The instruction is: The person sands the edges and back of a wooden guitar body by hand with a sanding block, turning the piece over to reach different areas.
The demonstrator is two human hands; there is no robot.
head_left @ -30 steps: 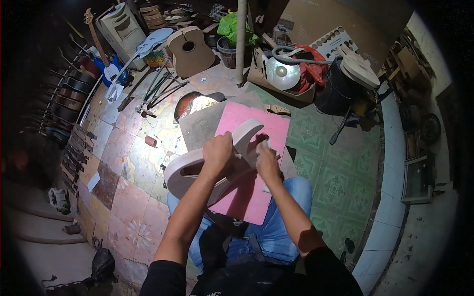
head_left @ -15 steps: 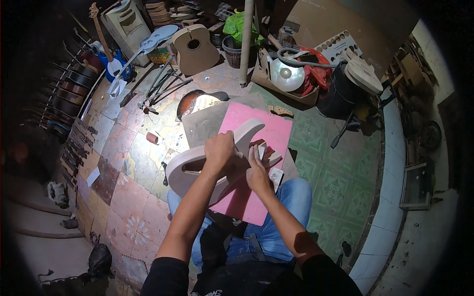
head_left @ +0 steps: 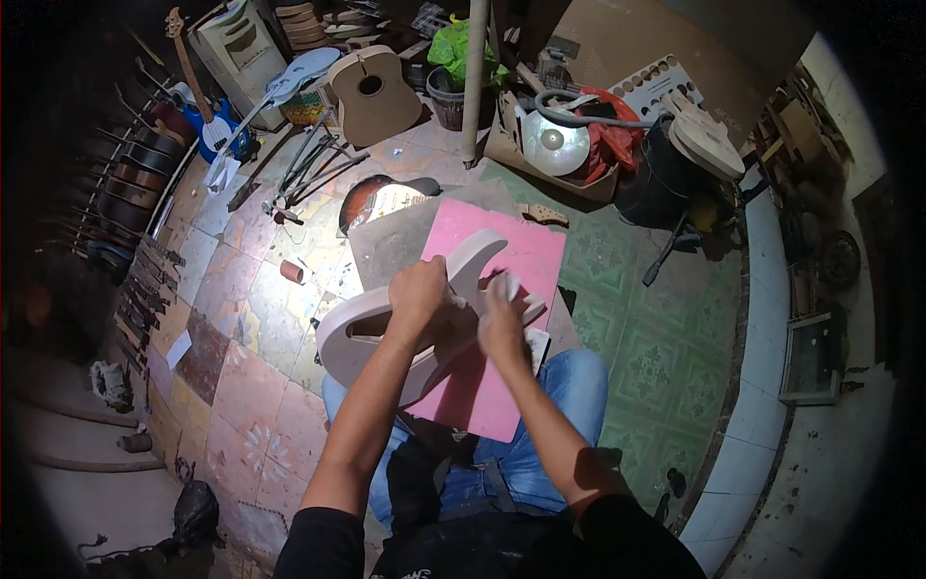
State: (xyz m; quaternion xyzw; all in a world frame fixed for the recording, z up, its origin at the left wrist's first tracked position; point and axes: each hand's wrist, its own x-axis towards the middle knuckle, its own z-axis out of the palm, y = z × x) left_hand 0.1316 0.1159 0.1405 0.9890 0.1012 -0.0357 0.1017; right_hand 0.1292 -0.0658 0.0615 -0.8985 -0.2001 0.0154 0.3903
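Note:
An unfinished pale electric-guitar body is tilted over a pink board at my lap, with a long cavity on its near left part. My left hand is closed on its middle. My right hand is beside the cutout below the upper horn, blurred, with a small pale pad or sheet in its fingers. A white slab lies at the board's right edge, partly behind that hand.
A sunburst guitar body lies beyond a grey board. Metal stands, guitars, a cardboard box and a black bucket line the back. Racked instruments stand left; a framed panel leans right.
My right hand has moved down from a second ago, then slightly up again, staying along the cutout. My left hand keeps its grip, and the body has stayed nearly in place.

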